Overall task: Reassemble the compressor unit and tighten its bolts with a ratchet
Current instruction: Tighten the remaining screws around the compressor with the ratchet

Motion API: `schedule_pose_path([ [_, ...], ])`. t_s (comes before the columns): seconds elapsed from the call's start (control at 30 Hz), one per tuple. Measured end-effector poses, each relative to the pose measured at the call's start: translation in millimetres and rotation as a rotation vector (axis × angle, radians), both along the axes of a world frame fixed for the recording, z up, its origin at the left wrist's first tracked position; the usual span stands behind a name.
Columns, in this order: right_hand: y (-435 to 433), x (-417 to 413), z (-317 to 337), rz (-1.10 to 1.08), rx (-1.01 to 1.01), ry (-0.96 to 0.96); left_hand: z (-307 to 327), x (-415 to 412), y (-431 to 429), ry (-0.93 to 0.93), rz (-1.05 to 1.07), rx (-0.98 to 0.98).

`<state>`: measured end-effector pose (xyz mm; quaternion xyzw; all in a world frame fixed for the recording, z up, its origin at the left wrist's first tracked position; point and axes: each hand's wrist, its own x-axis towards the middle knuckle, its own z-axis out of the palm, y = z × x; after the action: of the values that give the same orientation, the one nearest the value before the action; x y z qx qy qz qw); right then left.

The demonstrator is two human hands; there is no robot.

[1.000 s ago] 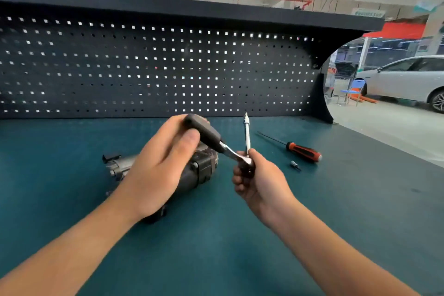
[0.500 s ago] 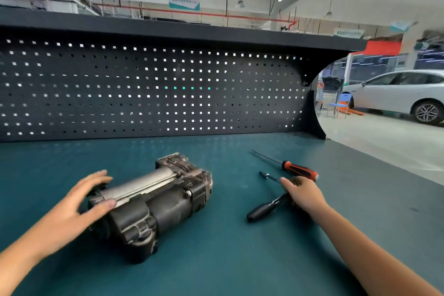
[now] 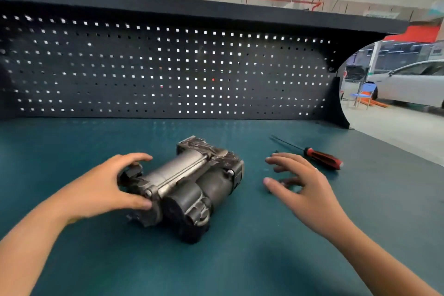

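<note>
The grey and black compressor unit (image 3: 192, 180) lies on its side in the middle of the green bench top (image 3: 240, 267). My left hand (image 3: 101, 187) grips its left end, thumb on the near side and fingers curled over the top. To the right of the compressor, my right hand (image 3: 310, 190) is spread open just above the mat and holds nothing. Small dark bits show under its fingers; I cannot tell whether the ratchet is there.
A red-handled screwdriver (image 3: 322, 158) lies on the mat just beyond my right hand. A black pegboard (image 3: 168, 74) closes the back of the bench. Past the bench's right edge is open floor with a blue chair (image 3: 362, 94) and a white car (image 3: 413, 84).
The ratchet went from my hands down onto the mat. My left hand closed round the compressor's left end. My right hand left the ratchet handle and now hovers open.
</note>
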<state>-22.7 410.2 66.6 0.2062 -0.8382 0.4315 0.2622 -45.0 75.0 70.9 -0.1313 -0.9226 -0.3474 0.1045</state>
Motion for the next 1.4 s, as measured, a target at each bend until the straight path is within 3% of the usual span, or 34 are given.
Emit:
schedule_pose_path([
  [0.1, -29.8, 10.0, -2.8, 0.101, 0.219, 0.046, -2.2, 14.4, 26.6, 0.086, 0.100, -0.027],
  [0.27, -46.8, -32.9, 8.9, -0.020, 0.231, -0.069, -2.6, 31.3, 46.0, 0.025, 0.024, 0.055],
  [0.37, -44.0, -54.7, 2.3, -0.054, 0.299, -0.155, -5.4, 30.6, 49.4, 0.072, 0.091, 0.056],
  [0.53, -42.7, -59.5, -13.3, -0.062, 0.226, -0.101, -4.7, 26.0, 44.5, 0.034, 0.090, 0.114],
  [0.67, -41.0, -61.5, -15.8, -0.017, 0.130, -0.068, -3.9, 28.3, 48.4, 0.077, 0.179, 0.000],
  [0.87, -43.8, -86.2, -11.9, -0.014, -0.300, -0.382, 4.4, 51.4, 70.6, 0.015, 0.108, -0.232],
  [0.93, -44.9, -89.7, -13.0, -0.103, -0.295, -0.419, 12.8, 54.7, 68.6, -0.055, 0.007, -0.233],
  [1.03, -44.2, -70.0, -6.5, -0.150, -0.238, -0.229, 28.8, 25.5, 60.4, 0.001, -0.056, -0.141],
  [1.1, -60.6, -34.5, -3.2, -0.031, -0.156, 0.128, 30.0, -16.8, 57.7, 0.167, -0.011, -0.102],
  [1.2, -101.7, 3.6, -15.6, 0.151, 0.365, 0.597, 17.9, -69.8, 53.1, 0.185, 0.061, -0.219],
  [1.3, -117.1, 4.6, -28.5, 0.011, 0.800, 0.734, -2.5, -90.4, 39.7, 0.099, 0.107, -0.239],
  [1.4, -117.1, -4.5, -25.8, 0.077, 0.685, 0.808, -8.1, -94.3, 36.3, 0.153, 0.159, -0.285],
])
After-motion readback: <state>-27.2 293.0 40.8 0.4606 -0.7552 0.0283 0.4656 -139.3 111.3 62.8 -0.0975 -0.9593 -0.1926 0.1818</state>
